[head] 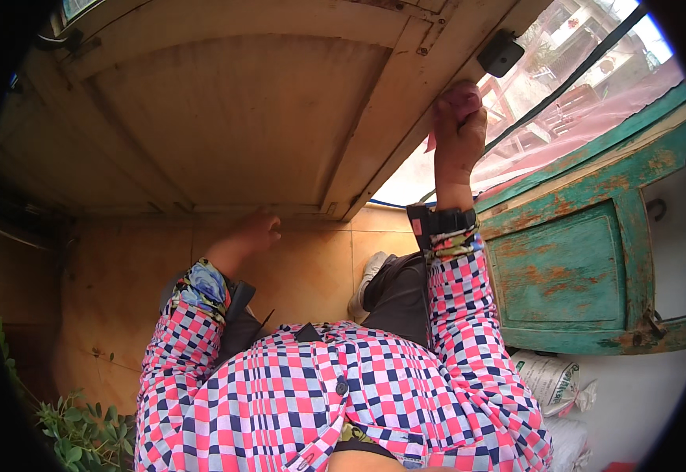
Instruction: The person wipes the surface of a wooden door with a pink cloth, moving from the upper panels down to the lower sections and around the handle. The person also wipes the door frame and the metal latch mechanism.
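Note:
A pink cloth (462,100) is bunched in my right hand (459,133), which presses it to the edge of a wooden door panel (248,118), just below a dark metal lock box (500,53). A loose end of the cloth hangs beside my wrist. My left hand (255,233) hovers low near the door's bottom edge, its fingers slightly curled and apart, with nothing seen in it. Each wrist carries a black strap or device.
At the right stands a green door leaf (561,271) with peeling paint. Sheer pink curtain fabric (585,127) hangs across the opening. Printed sacks (546,383) lie at the lower right, a leafy plant (83,425) at the lower left. Tiles (295,277) cover the floor.

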`<control>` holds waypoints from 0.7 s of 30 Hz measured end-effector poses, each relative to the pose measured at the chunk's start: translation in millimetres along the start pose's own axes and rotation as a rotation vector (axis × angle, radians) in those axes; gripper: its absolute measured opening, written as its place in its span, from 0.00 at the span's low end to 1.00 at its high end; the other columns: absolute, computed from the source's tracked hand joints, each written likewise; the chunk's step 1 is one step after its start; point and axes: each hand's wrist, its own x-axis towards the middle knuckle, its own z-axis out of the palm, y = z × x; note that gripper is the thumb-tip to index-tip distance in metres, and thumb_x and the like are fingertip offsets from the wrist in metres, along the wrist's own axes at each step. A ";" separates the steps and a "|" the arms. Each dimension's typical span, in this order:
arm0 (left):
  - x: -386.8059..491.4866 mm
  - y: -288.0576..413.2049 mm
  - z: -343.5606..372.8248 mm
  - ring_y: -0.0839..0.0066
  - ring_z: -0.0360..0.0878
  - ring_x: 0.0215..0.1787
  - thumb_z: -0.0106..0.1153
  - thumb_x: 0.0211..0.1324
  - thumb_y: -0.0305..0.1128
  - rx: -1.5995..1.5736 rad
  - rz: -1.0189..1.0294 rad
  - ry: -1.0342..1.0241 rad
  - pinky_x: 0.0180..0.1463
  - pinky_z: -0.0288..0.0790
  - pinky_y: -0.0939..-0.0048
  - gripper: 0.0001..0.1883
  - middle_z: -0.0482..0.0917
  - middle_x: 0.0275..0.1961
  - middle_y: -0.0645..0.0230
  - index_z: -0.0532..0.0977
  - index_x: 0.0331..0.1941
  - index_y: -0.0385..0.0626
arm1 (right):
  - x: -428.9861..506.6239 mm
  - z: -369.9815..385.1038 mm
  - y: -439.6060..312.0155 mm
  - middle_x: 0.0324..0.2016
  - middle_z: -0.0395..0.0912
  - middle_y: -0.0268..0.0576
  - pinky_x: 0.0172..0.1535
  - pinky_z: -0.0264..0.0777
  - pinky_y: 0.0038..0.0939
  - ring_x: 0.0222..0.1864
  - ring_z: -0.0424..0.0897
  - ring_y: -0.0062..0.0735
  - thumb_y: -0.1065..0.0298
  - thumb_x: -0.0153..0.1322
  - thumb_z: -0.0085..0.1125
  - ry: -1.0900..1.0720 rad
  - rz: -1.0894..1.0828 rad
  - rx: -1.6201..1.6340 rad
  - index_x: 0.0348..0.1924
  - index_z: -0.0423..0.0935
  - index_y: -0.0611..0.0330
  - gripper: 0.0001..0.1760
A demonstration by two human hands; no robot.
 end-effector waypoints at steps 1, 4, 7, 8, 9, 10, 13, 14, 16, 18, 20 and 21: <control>-0.5 -1.1 -1.1 0.49 0.77 0.61 0.66 0.60 0.40 -0.021 0.021 -0.013 0.62 0.74 0.52 0.20 0.78 0.57 0.50 0.80 0.53 0.43 | 1.1 1.7 -0.5 0.37 0.79 0.43 0.43 0.75 0.36 0.38 0.79 0.38 0.68 0.74 0.67 -0.045 0.033 0.139 0.45 0.74 0.61 0.12; -0.8 0.5 -7.7 0.49 0.77 0.62 0.65 0.61 0.41 -0.033 0.012 -0.008 0.63 0.73 0.51 0.20 0.78 0.58 0.50 0.80 0.53 0.43 | -25.0 10.3 3.9 0.37 0.79 0.39 0.40 0.75 0.31 0.36 0.80 0.31 0.72 0.72 0.67 -0.176 0.207 0.400 0.47 0.73 0.60 0.14; 0.0 6.9 -11.7 0.49 0.77 0.62 0.65 0.61 0.42 -0.022 -0.010 -0.037 0.63 0.73 0.51 0.20 0.78 0.58 0.50 0.80 0.53 0.43 | -62.7 8.4 11.3 0.34 0.82 0.46 0.43 0.78 0.37 0.37 0.84 0.41 0.57 0.71 0.68 -0.443 0.641 -0.085 0.46 0.76 0.60 0.19; 0.8 7.9 -11.7 0.49 0.77 0.62 0.65 0.61 0.42 0.000 -0.015 -0.056 0.63 0.73 0.51 0.20 0.78 0.58 0.51 0.80 0.53 0.43 | -70.6 10.9 11.3 0.32 0.83 0.50 0.47 0.78 0.42 0.41 0.86 0.47 0.49 0.69 0.68 -0.382 0.530 -0.240 0.47 0.78 0.59 0.24; 2.0 8.0 -11.4 0.49 0.77 0.62 0.65 0.61 0.42 0.039 -0.020 -0.062 0.63 0.73 0.51 0.21 0.78 0.58 0.51 0.80 0.53 0.43 | -71.8 7.4 10.0 0.38 0.84 0.51 0.51 0.77 0.43 0.46 0.86 0.49 0.49 0.68 0.70 -0.381 0.531 -0.242 0.52 0.77 0.58 0.27; 3.0 6.7 -9.8 0.49 0.77 0.62 0.65 0.61 0.42 0.026 0.001 -0.059 0.63 0.73 0.51 0.21 0.78 0.58 0.51 0.80 0.53 0.43 | -71.0 4.5 5.2 0.42 0.83 0.52 0.52 0.77 0.43 0.49 0.84 0.50 0.52 0.67 0.71 -0.337 0.519 -0.226 0.55 0.76 0.58 0.29; 5.7 -4.0 -1.7 0.49 0.77 0.61 0.65 0.61 0.41 0.003 0.036 -0.021 0.63 0.72 0.50 0.20 0.79 0.57 0.51 0.80 0.53 0.43 | -46.2 -3.9 -27.0 0.53 0.76 0.52 0.57 0.74 0.43 0.56 0.78 0.53 0.63 0.65 0.76 -0.114 0.240 -0.043 0.61 0.71 0.60 0.35; 6.2 -8.3 0.7 0.48 0.77 0.61 0.65 0.61 0.41 -0.015 0.041 -0.018 0.63 0.72 0.50 0.20 0.79 0.58 0.51 0.80 0.53 0.43 | -36.2 -9.3 -43.3 0.53 0.75 0.51 0.57 0.74 0.43 0.55 0.78 0.52 0.65 0.65 0.77 -0.049 0.010 -0.141 0.61 0.71 0.60 0.35; 6.6 -13.0 2.8 0.49 0.77 0.61 0.65 0.61 0.41 -0.055 0.033 -0.019 0.64 0.72 0.51 0.20 0.79 0.58 0.51 0.81 0.53 0.43 | -12.7 -19.6 -76.4 0.52 0.75 0.51 0.56 0.73 0.43 0.52 0.77 0.50 0.65 0.67 0.77 0.007 -0.069 -0.031 0.61 0.71 0.61 0.33; 5.5 -8.2 -2.8 0.51 0.78 0.62 0.65 0.62 0.42 -0.062 -0.011 -0.011 0.64 0.73 0.55 0.20 0.79 0.60 0.51 0.81 0.54 0.43 | -0.3 -18.7 -104.6 0.48 0.77 0.48 0.54 0.73 0.39 0.49 0.79 0.44 0.63 0.70 0.75 0.030 -0.101 0.086 0.59 0.72 0.63 0.30; 2.7 9.5 -18.2 0.56 0.77 0.66 0.65 0.65 0.43 -0.326 0.017 -0.008 0.66 0.72 0.59 0.24 0.78 0.64 0.52 0.78 0.60 0.43 | -3.4 -12.6 -120.4 0.46 0.78 0.47 0.54 0.74 0.36 0.48 0.80 0.37 0.63 0.72 0.74 -0.145 -0.019 0.198 0.59 0.72 0.64 0.27; 0.5 22.5 -30.7 0.59 0.77 0.68 0.65 0.66 0.44 -0.409 -0.003 0.003 0.67 0.71 0.61 0.26 0.77 0.67 0.53 0.77 0.63 0.43 | -10.5 -8.9 -123.9 0.47 0.79 0.46 0.54 0.74 0.35 0.49 0.80 0.34 0.64 0.73 0.72 -0.275 0.147 0.342 0.59 0.72 0.64 0.26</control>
